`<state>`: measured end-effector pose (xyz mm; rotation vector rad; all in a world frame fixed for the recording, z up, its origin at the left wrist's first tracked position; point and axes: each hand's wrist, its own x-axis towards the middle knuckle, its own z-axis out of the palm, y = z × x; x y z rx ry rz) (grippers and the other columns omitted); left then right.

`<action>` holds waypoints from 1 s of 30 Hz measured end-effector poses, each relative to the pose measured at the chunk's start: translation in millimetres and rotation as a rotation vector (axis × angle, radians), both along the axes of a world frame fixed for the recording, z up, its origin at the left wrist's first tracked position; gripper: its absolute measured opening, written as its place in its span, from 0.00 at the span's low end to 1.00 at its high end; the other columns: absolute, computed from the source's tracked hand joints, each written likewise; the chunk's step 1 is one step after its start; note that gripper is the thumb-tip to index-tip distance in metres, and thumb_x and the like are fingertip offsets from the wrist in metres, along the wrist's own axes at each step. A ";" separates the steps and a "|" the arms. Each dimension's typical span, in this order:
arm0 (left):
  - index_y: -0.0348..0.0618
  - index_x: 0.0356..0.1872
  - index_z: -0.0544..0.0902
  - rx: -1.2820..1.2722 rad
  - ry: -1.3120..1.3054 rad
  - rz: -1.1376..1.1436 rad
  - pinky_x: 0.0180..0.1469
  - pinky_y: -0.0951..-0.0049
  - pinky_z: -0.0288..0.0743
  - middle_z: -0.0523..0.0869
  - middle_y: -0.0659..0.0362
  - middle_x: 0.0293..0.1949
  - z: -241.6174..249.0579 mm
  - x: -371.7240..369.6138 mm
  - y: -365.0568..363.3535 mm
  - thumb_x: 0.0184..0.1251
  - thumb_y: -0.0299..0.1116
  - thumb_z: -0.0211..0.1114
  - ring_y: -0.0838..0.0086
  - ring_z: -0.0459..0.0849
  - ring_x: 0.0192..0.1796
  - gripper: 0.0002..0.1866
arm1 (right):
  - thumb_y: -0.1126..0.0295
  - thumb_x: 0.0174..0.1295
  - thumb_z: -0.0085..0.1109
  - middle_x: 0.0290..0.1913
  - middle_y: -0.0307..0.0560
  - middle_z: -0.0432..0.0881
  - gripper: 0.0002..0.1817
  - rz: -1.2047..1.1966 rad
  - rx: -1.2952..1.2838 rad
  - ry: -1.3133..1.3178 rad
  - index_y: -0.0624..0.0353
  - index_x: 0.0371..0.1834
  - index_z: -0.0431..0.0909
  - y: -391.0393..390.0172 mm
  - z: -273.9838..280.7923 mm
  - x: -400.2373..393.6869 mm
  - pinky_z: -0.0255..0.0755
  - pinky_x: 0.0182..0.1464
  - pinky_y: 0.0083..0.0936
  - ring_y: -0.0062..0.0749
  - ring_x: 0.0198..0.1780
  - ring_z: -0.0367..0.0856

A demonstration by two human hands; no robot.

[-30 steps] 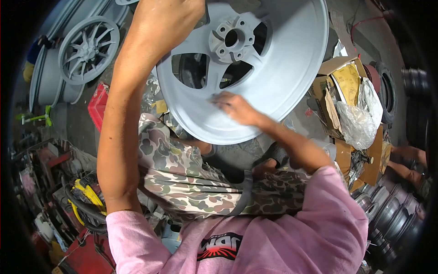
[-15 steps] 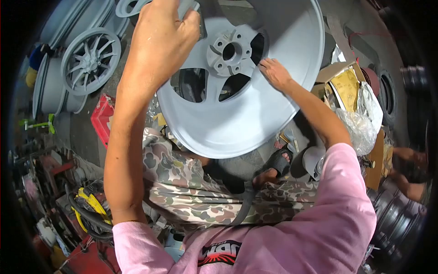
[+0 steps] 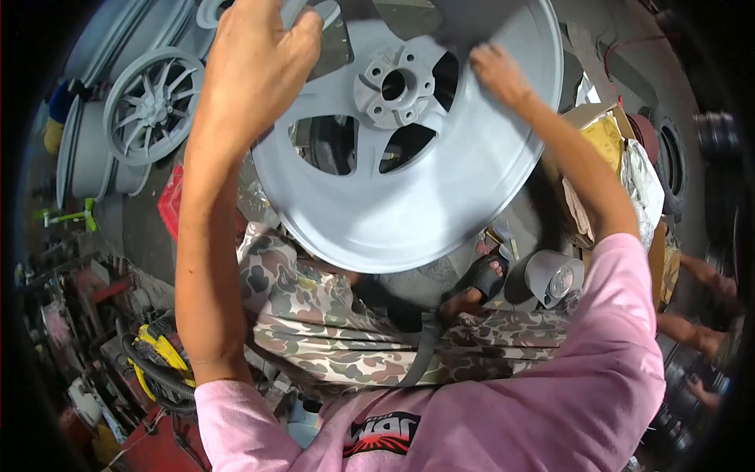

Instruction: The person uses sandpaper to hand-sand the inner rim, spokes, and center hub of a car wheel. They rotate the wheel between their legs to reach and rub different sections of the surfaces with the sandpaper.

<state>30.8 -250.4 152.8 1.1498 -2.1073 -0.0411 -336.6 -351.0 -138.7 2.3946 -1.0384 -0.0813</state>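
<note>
A large grey wheel rim (image 3: pixel 393 220) with wide spokes and a bolt-hole hub (image 3: pixel 395 85) stands tilted in front of my legs. My left hand (image 3: pixel 267 49) is closed on the rim's upper left edge, its fingertips partly cut off by the frame top. On the wheel's face, right of the hub, lies my right hand (image 3: pixel 501 75). Its fingers are curled together and slightly blurred; anything beneath them is hidden.
More grey wheels (image 3: pixel 155 106) stand at the left. To the right are an open cardboard box (image 3: pixel 591 118) with yellow sheets and plastic, a tire (image 3: pixel 670 167), and another person's arm (image 3: pixel 692 334). A grey can (image 3: pixel 543 275) stands by my foot.
My right hand has slid up and right across the wheel's face. The wheel has turned slightly, and my left hand has shifted a little left with its edge.
</note>
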 end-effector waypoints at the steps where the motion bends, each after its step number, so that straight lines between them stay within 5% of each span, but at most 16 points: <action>1: 0.26 0.65 0.75 0.121 0.050 0.036 0.68 0.62 0.71 0.85 0.35 0.56 13.3 -10.5 10.8 0.67 0.25 0.58 0.48 0.83 0.62 0.25 | 0.69 0.67 0.53 0.61 0.46 0.80 0.14 0.005 0.014 -0.001 0.57 0.48 0.87 -0.1 19.6 0.4 0.60 0.75 0.42 0.39 0.69 0.74; 3: 0.27 0.65 0.75 0.176 0.125 0.004 0.70 0.62 0.70 0.84 0.35 0.58 7.4 -4.0 3.0 0.66 0.25 0.58 0.47 0.81 0.65 0.26 | 0.67 0.67 0.55 0.64 0.48 0.79 0.15 0.063 -0.099 0.198 0.58 0.50 0.87 3.9 61.2 0.6 0.58 0.77 0.43 0.41 0.69 0.73; 6: 0.27 0.65 0.75 0.001 0.024 -0.022 0.72 0.61 0.68 0.83 0.34 0.60 -4.3 4.8 -5.1 0.66 0.25 0.58 0.46 0.79 0.67 0.26 | 0.67 0.66 0.55 0.61 0.51 0.80 0.15 -0.139 0.145 0.033 0.62 0.51 0.84 62.5 -14.1 14.0 0.59 0.77 0.41 0.43 0.67 0.75; 9: 0.25 0.66 0.75 0.020 0.004 0.013 0.73 0.60 0.68 0.81 0.32 0.61 -1.7 -0.4 4.4 0.66 0.26 0.59 0.45 0.78 0.68 0.27 | 0.71 0.65 0.54 0.45 0.57 0.86 0.13 -0.375 0.541 -0.362 0.64 0.49 0.82 183.9 -81.1 113.3 0.76 0.56 0.46 0.48 0.50 0.84; 11: 0.24 0.66 0.75 -0.002 -0.042 0.053 0.73 0.60 0.68 0.81 0.32 0.61 -3.8 -5.9 8.3 0.66 0.26 0.59 0.45 0.79 0.68 0.27 | 0.74 0.64 0.52 0.52 0.59 0.85 0.17 -0.186 1.019 -0.694 0.60 0.53 0.86 231.5 -26.1 182.4 0.79 0.59 0.44 0.55 0.53 0.84; 12: 0.24 0.66 0.75 0.008 -0.016 0.032 0.72 0.59 0.69 0.82 0.31 0.60 -1.6 -7.3 8.4 0.66 0.26 0.59 0.44 0.79 0.67 0.27 | 0.71 0.69 0.51 0.54 0.60 0.84 0.17 -0.032 1.042 -1.077 0.62 0.56 0.85 241.0 29.0 203.9 0.79 0.61 0.42 0.56 0.54 0.83; 13: 0.23 0.65 0.75 0.014 0.008 0.014 0.72 0.58 0.69 0.82 0.31 0.59 0.9 -6.8 7.7 0.66 0.26 0.60 0.43 0.80 0.67 0.26 | 0.69 0.72 0.50 0.57 0.60 0.84 0.19 -0.058 1.183 -1.132 0.63 0.60 0.82 241.7 68.4 212.1 0.77 0.64 0.41 0.55 0.59 0.83; 17: 0.24 0.65 0.75 -0.030 0.056 -0.052 0.70 0.58 0.71 0.83 0.31 0.58 -8.2 -2.6 2.1 0.66 0.26 0.60 0.42 0.81 0.65 0.26 | 0.63 0.79 0.46 0.68 0.57 0.78 0.22 0.227 1.183 -1.009 0.61 0.69 0.77 218.5 -29.1 116.5 0.66 0.75 0.43 0.51 0.71 0.74; 18: 0.24 0.65 0.75 -0.023 0.045 -0.032 0.70 0.58 0.72 0.83 0.31 0.58 -8.4 -2.9 4.1 0.66 0.25 0.60 0.42 0.81 0.65 0.26 | 0.58 0.80 0.46 0.75 0.56 0.71 0.24 -0.119 1.191 -0.642 0.57 0.72 0.76 184.4 -51.5 67.6 0.57 0.80 0.45 0.47 0.77 0.68; 19: 0.24 0.65 0.75 -0.018 0.030 -0.014 0.69 0.58 0.72 0.83 0.31 0.58 -7.7 -4.0 5.1 0.65 0.25 0.60 0.43 0.82 0.64 0.26 | 0.55 0.78 0.47 0.79 0.49 0.67 0.27 0.071 0.550 -0.192 0.50 0.76 0.72 150.3 -44.2 15.4 0.54 0.82 0.47 0.42 0.78 0.66; 20: 0.24 0.65 0.75 -0.021 0.028 -0.019 0.69 0.58 0.72 0.83 0.31 0.58 -6.4 -5.3 4.7 0.65 0.25 0.60 0.43 0.82 0.64 0.26 | 0.53 0.77 0.48 0.82 0.46 0.63 0.29 -0.046 0.303 0.065 0.52 0.78 0.68 106.5 -13.2 -15.2 0.45 0.85 0.47 0.37 0.82 0.59; 23: 0.24 0.65 0.75 0.021 0.062 -0.039 0.68 0.58 0.73 0.84 0.32 0.57 -6.5 -9.3 7.2 0.65 0.24 0.60 0.43 0.82 0.63 0.26 | 0.52 0.75 0.50 0.83 0.44 0.60 0.31 -0.246 0.002 0.482 0.54 0.78 0.68 31.9 92.4 -8.3 0.38 0.86 0.44 0.37 0.85 0.52; 27: 0.25 0.65 0.75 0.278 0.206 0.001 0.66 0.58 0.74 0.84 0.32 0.55 14.4 -15.3 17.3 0.65 0.24 0.59 0.44 0.84 0.61 0.26 | 0.49 0.77 0.47 0.84 0.48 0.58 0.34 -0.269 0.061 0.327 0.60 0.78 0.68 72.1 26.6 -2.4 0.34 0.86 0.47 0.38 0.86 0.46; 29: 0.25 0.65 0.75 0.437 0.224 0.105 0.65 0.58 0.74 0.84 0.33 0.55 11.3 -13.3 14.3 0.64 0.24 0.59 0.45 0.84 0.61 0.26 | 0.44 0.77 0.47 0.86 0.54 0.51 0.41 -0.426 0.503 0.002 0.64 0.82 0.58 146.8 -33.8 55.1 0.32 0.86 0.50 0.46 0.87 0.43; 30: 0.25 0.65 0.75 0.184 0.134 0.046 0.65 0.58 0.75 0.85 0.33 0.55 -5.1 -5.2 3.4 0.64 0.24 0.59 0.44 0.84 0.60 0.26 | 0.43 0.77 0.46 0.84 0.59 0.56 0.42 -0.458 0.562 -0.364 0.62 0.83 0.56 194.1 -73.7 96.1 0.42 0.85 0.49 0.50 0.84 0.52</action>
